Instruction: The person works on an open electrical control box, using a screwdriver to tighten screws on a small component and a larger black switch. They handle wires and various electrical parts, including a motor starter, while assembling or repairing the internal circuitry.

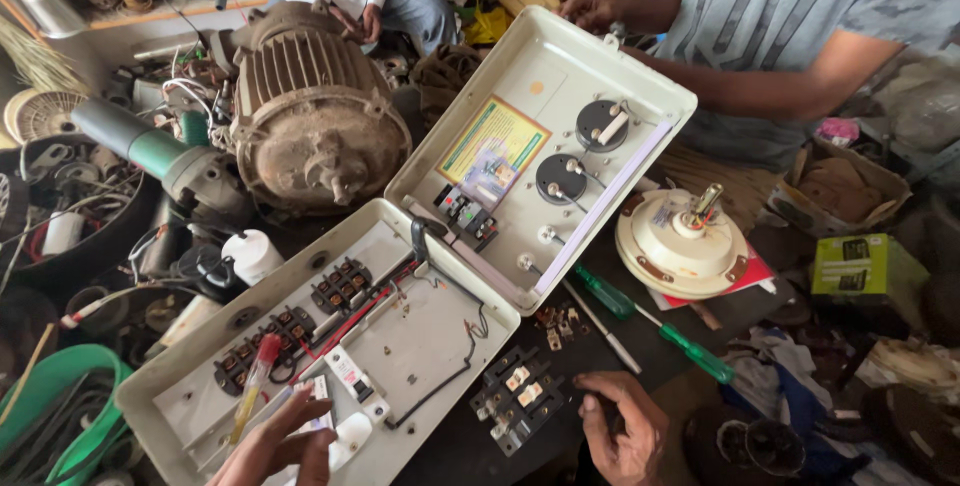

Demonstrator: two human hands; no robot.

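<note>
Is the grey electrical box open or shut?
Open. The box lies flat with its hinged lid swung back, so the fuse blocks and wiring inside it show.

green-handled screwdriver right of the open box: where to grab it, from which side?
Grip the green handle of the screwdriver, probably from above, fingers across its width. It lies flat on the bench, handle end by the open lid, thin shaft pointing away toward lower right.

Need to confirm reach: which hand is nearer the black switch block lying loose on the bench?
Right. The right hand rests just right of the black switch block, nearly touching it. The left hand is farther left, over the open enclosure.
</note>
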